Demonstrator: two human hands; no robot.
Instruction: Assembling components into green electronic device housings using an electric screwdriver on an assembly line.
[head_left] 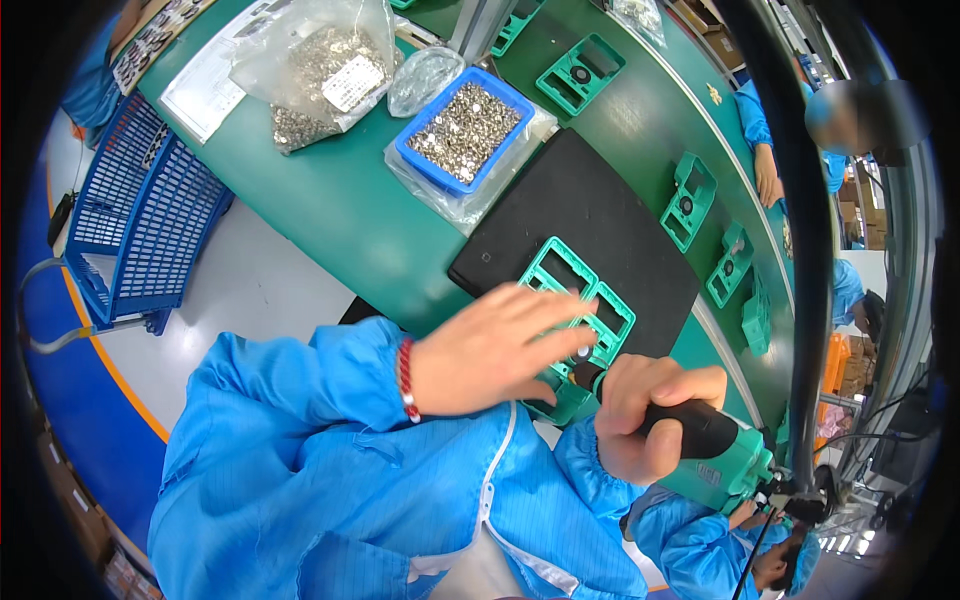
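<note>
My right hand (655, 410) is wrapped round the black grip of an electric screwdriver (715, 470) with a green body. Its black nose points left, toward a green plastic frame (597, 283) with rectangular openings. That frame lies over the near part of a black mat (600, 200). Above the frame's near left side, my left hand (490, 345) has its fingers stretched out and apart; whether the fingertips touch the frame I cannot tell. A small shiny round piece (584, 352) shows between those fingertips and the screwdriver's nose. Part of the frame is hidden under my hands.
A blue tray (403, 148) of small metal parts (465, 130) stands beyond the mat, beside a clear bag (335, 75) of similar parts. Several green housings (690, 200) line the strip at right. A black post (815, 250) rises there. Co-workers (690, 540) sit nearby; a blue crate (140, 220) stands left.
</note>
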